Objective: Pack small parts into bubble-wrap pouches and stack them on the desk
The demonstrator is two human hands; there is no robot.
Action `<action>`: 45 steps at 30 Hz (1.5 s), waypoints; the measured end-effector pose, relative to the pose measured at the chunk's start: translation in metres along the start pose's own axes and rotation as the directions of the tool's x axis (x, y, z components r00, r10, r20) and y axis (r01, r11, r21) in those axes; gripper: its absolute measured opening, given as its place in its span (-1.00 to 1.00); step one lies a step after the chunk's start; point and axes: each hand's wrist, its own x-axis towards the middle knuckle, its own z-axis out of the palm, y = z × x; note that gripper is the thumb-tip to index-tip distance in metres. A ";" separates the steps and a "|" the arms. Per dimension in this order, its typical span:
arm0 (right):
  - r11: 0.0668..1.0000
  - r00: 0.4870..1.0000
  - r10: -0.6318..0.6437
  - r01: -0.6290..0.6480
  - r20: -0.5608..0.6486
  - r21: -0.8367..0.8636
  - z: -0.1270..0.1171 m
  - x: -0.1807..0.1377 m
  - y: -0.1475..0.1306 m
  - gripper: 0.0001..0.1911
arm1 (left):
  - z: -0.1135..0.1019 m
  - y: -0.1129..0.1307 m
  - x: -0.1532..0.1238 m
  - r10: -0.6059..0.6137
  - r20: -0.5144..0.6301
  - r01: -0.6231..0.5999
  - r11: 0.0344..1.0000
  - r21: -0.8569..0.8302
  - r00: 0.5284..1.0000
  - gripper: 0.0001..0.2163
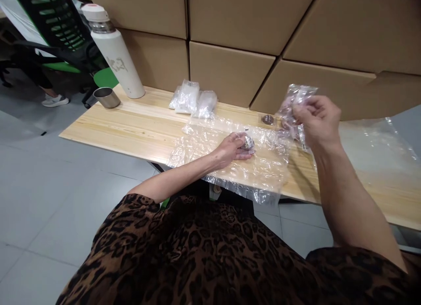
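My left hand (234, 149) rests on a spread clear plastic sheet (213, 143) on the wooden table (131, 125), its fingers closed round a small shiny metal part (247, 143). My right hand (317, 120) is raised above the table's right side, fingers pinched on a small clear plastic bag (294, 102) that hangs crumpled from them. A small round metal piece (267, 119) lies on the table between the two hands, near the boxes.
Several small clear bags (192, 99) lie at the table's back. A white thermos (113, 51) and a metal cup (106, 97) stand at the left corner. Cardboard boxes (237, 37) wall the far side. More clear plastic (378, 143) lies at right. An office chair (55, 33) stands at left.
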 end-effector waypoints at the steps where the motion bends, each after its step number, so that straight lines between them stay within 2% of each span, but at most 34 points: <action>1: 0.984 0.997 0.043 -0.054 0.067 0.172 0.003 -0.013 -0.008 -0.65 | 0.000 0.000 0.000 0.012 0.001 -0.012 1.000 -0.013 1.000 -0.80; 3: 0.934 0.960 0.117 -0.194 0.255 0.300 0.011 -0.039 -0.021 -0.54 | 0.000 0.000 0.001 0.035 0.025 -0.034 0.999 -0.035 0.999 -0.83; 5: 0.913 0.907 0.165 -0.289 0.387 0.289 0.022 -0.059 -0.027 -0.51 | 0.000 -0.001 0.002 0.054 0.072 -0.050 0.998 -0.043 0.996 -0.77; 6: 0.912 0.893 0.178 -0.307 0.414 0.272 0.026 -0.066 -0.028 -0.50 | 0.000 -0.001 0.001 0.066 0.092 -0.062 0.997 -0.043 0.994 -0.74; 10: 0.935 0.894 0.175 -0.282 0.412 0.214 0.033 -0.077 -0.024 -0.47 | -0.002 -0.006 -0.002 0.113 0.151 -0.116 0.993 0.008 0.982 -0.77; 18: 0.901 0.893 0.225 -0.343 0.389 0.265 0.032 -0.092 -0.016 -0.39 | -0.009 -0.017 -0.007 0.230 0.311 -0.284 0.949 0.139 0.922 -0.61; 24: 0.891 0.897 0.231 -0.351 0.378 0.287 0.033 -0.099 -0.008 -0.42 | -0.008 -0.013 -0.016 0.212 0.347 -0.310 0.916 0.254 0.914 -0.59; 26: 0.893 0.888 0.207 -0.343 0.410 0.292 0.030 -0.099 -0.009 -0.45 | -0.009 -0.012 -0.018 0.208 0.372 -0.320 0.908 0.271 0.905 -0.59; 28: 0.881 0.859 0.189 -0.363 0.476 0.304 0.028 -0.100 -0.011 -0.52 | -0.011 -0.012 -0.020 0.216 0.392 -0.339 0.899 0.277 0.894 -0.59; 30: 0.860 0.831 0.177 -0.391 0.528 0.327 0.026 -0.101 -0.014 -0.58 | -0.012 -0.011 -0.021 0.231 0.389 -0.355 0.891 0.283 0.892 -0.58; 33: 0.839 0.817 0.178 -0.418 0.549 0.349 0.027 -0.104 -0.015 -0.58 | -0.012 -0.009 -0.025 0.233 0.366 -0.346 0.894 0.285 0.901 -0.59; 40: 0.827 0.836 0.180 -0.414 0.519 0.380 0.037 -0.104 -0.020 -0.54 | -0.009 -0.006 -0.031 0.191 0.367 -0.286 0.931 0.225 0.911 -0.58; 45: 0.822 0.832 0.200 -0.430 0.518 0.374 0.040 -0.104 -0.020 -0.55 | -0.006 -0.005 -0.043 0.165 0.285 -0.226 0.953 0.200 0.944 -0.50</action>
